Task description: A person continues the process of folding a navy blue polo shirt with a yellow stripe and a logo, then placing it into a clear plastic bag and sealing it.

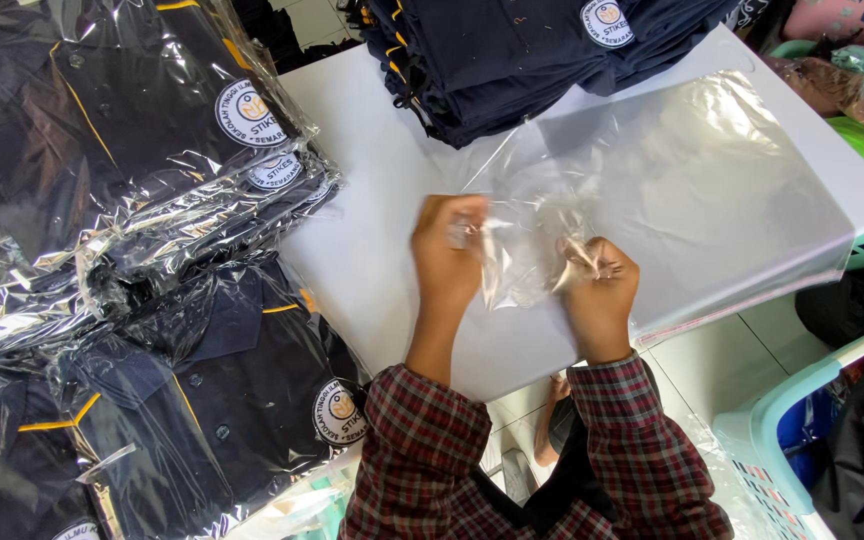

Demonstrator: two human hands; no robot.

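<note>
A single head-worn camera looks steeply down from close above the white table [372, 230], facing away from the wearer. Both plaid-sleeved forearms enter from the bottom edge; bagged dark shirts [102, 150] fill the left, a plastic basket [802, 440] the lower right.

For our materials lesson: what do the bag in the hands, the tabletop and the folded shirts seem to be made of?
Bag: thin clear plastic film, glossy; it crinkles and glints where the left hand and right hand pinch it. Tabletop: smooth white board, probably laminate or plastic. Folded shirts: dark navy woven cloth, matte.
</note>
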